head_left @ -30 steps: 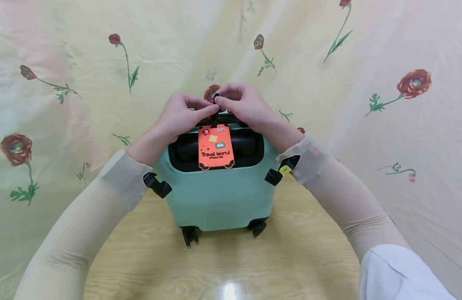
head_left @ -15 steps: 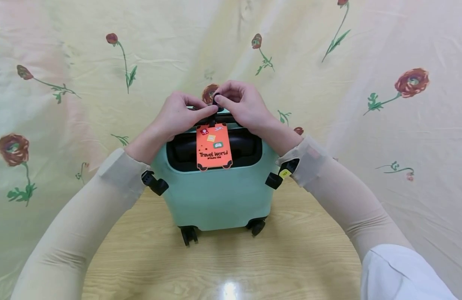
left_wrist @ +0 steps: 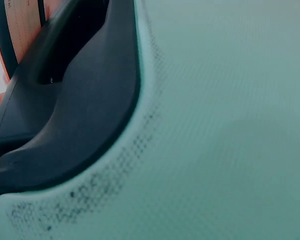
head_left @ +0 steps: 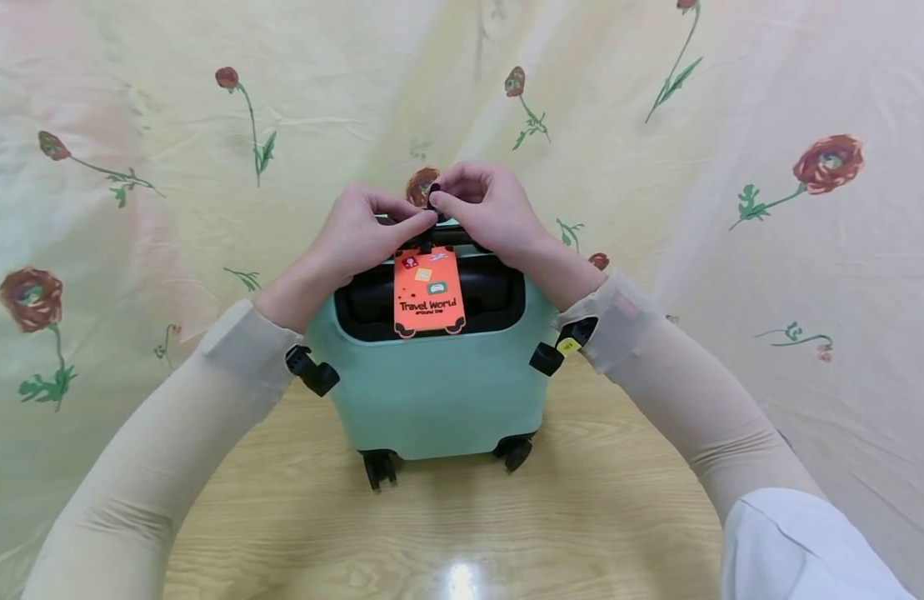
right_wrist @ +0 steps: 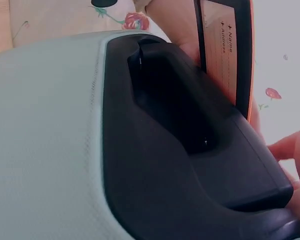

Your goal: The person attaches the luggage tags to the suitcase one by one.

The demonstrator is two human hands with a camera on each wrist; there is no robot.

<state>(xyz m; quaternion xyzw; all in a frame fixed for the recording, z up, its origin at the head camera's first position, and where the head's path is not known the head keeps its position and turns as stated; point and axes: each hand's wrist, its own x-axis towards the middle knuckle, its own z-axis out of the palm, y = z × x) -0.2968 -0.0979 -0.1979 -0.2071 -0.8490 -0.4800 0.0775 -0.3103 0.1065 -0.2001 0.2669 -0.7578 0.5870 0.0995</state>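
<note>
A mint-green suitcase [head_left: 439,392] stands upright on its wheels. Over its black handle recess [head_left: 499,292] hangs an orange luggage tag [head_left: 430,293] printed "Travel World". A black strap [head_left: 435,192] rises from the tag near the suitcase's top edge. My left hand [head_left: 362,229] pinches the strap low down, thumb in front. Close beside it, my right hand [head_left: 495,208] pinches the strap's upper end between thumb and forefinger. The right wrist view shows the tag's back with a name and address label [right_wrist: 221,50]. How the strap runs behind the fingers is hidden.
The wood-grain surface [head_left: 447,533] extends in front of the suitcase. A pale cloth [head_left: 342,100] with printed red flowers hangs behind and at both sides. Black wrist cameras [head_left: 312,371] are worn near the suitcase's sides.
Both hands keep their pinch on the strap, with hardly any movement. The tag hangs very slightly further left in the head view than a second ago.
</note>
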